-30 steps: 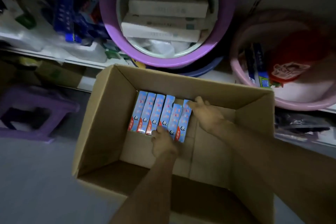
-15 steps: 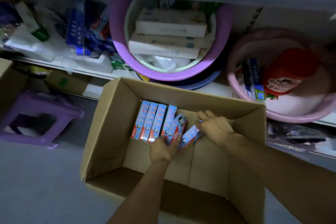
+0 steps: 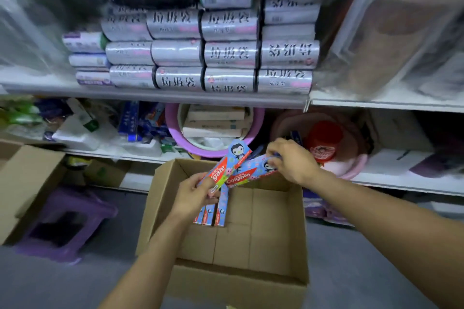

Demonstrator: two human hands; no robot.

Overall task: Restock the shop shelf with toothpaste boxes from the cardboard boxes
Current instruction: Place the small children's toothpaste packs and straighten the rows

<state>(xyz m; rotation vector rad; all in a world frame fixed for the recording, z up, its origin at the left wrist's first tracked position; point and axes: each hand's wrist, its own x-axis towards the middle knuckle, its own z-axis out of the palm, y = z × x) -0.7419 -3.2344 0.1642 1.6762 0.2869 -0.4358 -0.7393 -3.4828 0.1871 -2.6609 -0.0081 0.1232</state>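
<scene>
An open cardboard box point(image 3: 296, 228) stands on the floor in front of the shelves. My left hand point(image 3: 193, 194) grips the lower end of a blue and red Colgate toothpaste box point(image 3: 226, 165) that tilts up above the carton. My right hand point(image 3: 291, 160) pinches the far end of a second toothpaste box point(image 3: 251, 173), held nearly level and crossing the first. A few more toothpaste boxes point(image 3: 213, 213) lie side by side inside the carton, partly hidden behind my left hand.
A shelf point(image 3: 175, 96) above carries stacked silver rolls point(image 3: 226, 54). Below it sit a purple basin point(image 3: 216, 150) with flat boxes and a pink basin point(image 3: 351, 168) with a red lid. A purple stool point(image 3: 65, 223) and another carton point(image 3: 27, 183) stand at left.
Both hands have lifted a toothpaste box each out of the carton, from lying in the row to held above it. The view has tilted up to show the upper shelf.
</scene>
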